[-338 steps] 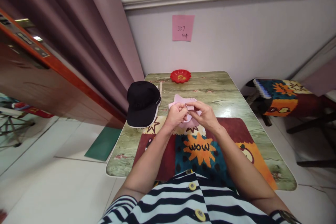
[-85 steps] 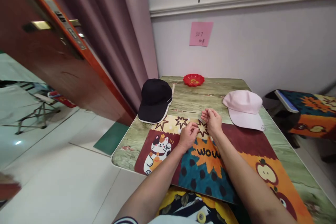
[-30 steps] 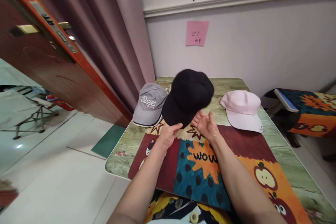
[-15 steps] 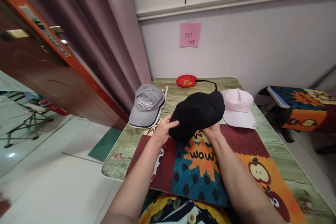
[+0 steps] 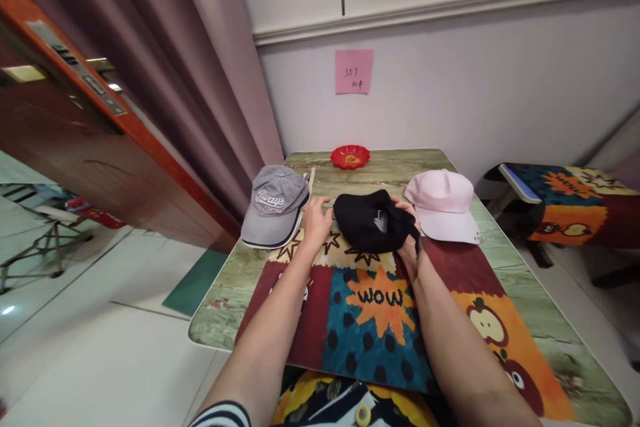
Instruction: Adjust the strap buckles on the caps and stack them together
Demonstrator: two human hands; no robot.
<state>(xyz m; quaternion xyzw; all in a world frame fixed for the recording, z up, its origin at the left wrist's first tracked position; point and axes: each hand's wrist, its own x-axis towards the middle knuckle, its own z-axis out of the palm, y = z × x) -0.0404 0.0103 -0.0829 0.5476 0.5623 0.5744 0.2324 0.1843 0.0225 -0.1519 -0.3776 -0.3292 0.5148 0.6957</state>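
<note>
While the right fingers (image 5: 400, 203) worked: they were clamped on the rear right side of the black baseball cap (image 5: 356, 221).
Left fingers (image 5: 325, 211): parted and curved, just beside the cap's other side, holding nothing.
Black cap: between the hands, above the patterned placemat (image 5: 350, 340), white inner tag (image 5: 381, 221) showing; whether it touched down could not be told.
Strap (image 5: 417, 240): hung by the right wrist.
Good handling: best kept light on the soft crown, the free hand steadying the opposite edge, the strap clear of the fingers.
Neighbours: grey "Always" cap (image 5: 273, 203) on the left, pink cap (image 5: 443, 197) on the right, red scalloped dish (image 5: 350, 157) farther back on the worktop (image 5: 215, 307).
Changed since the last frame: the left fingers had let go of the brim, and the cap had turned from its outer crown to its inside; grey and pink caps had stayed put.
</note>
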